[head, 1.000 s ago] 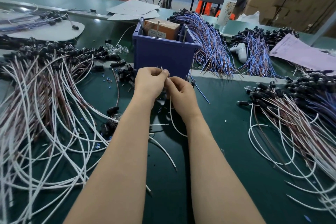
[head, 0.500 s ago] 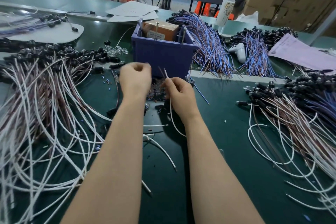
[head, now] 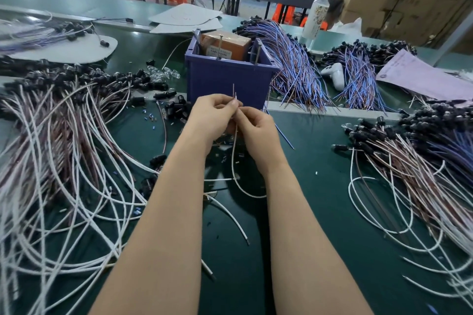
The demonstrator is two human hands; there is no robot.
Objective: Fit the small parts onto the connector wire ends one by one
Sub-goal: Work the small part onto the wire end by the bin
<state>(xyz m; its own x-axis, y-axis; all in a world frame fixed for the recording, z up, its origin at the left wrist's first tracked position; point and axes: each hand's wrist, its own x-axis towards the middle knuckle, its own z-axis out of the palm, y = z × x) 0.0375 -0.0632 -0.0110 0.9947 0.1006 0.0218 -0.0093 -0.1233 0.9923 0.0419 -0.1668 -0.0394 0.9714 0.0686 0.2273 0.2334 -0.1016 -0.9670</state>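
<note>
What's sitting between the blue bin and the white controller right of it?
A bundle of blue and brown wires fills that stretch between bin and controller, per the head view.

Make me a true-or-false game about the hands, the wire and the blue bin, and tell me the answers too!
1. The left hand and right hand both pinch the white wire. True.
2. The blue bin is empty. False: a brown box sits inside it.
3. The wire's thin ends point up above the hands. True.
4. The pink paper lies to the left of the hands. False: it lies far to their right.
</note>
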